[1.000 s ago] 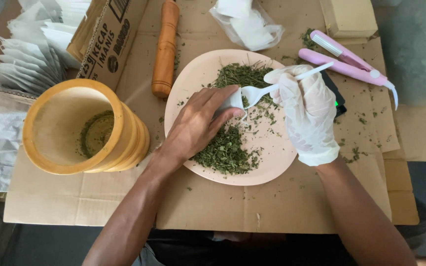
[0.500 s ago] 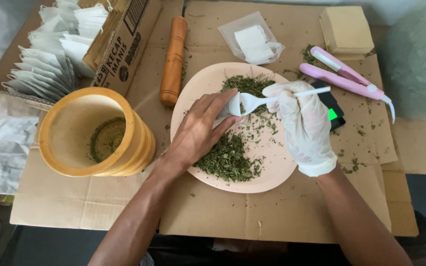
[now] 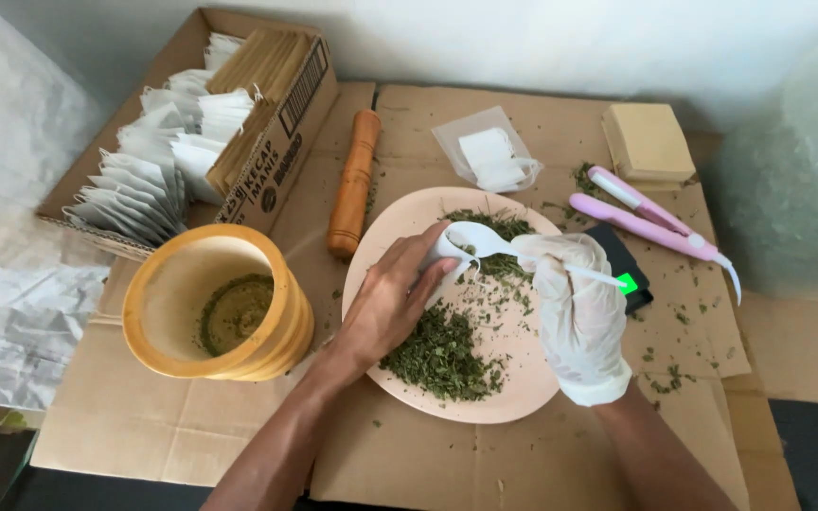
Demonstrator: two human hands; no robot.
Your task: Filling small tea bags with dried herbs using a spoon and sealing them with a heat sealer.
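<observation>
White spoon [image 3: 471,241] over pink plate [image 3: 523,388] of dried green leaf [image 3: 442,355], handle gripped in gloved right hand [image 3: 575,317], bowl end pinched by bare left hand [image 3: 390,303], perhaps with a small sachet, too hidden to tell. Little changed over the last second: both hands still joined at the spoon above the plate, view merely shifted, so filling apparently still under way. Round about: yellow mortar [image 3: 215,312], wooden pestle [image 3: 354,180], box [image 3: 276,161] of sachets, pink sealer [image 3: 650,213], dark scale [image 3: 622,270] half hidden behind glove.
</observation>
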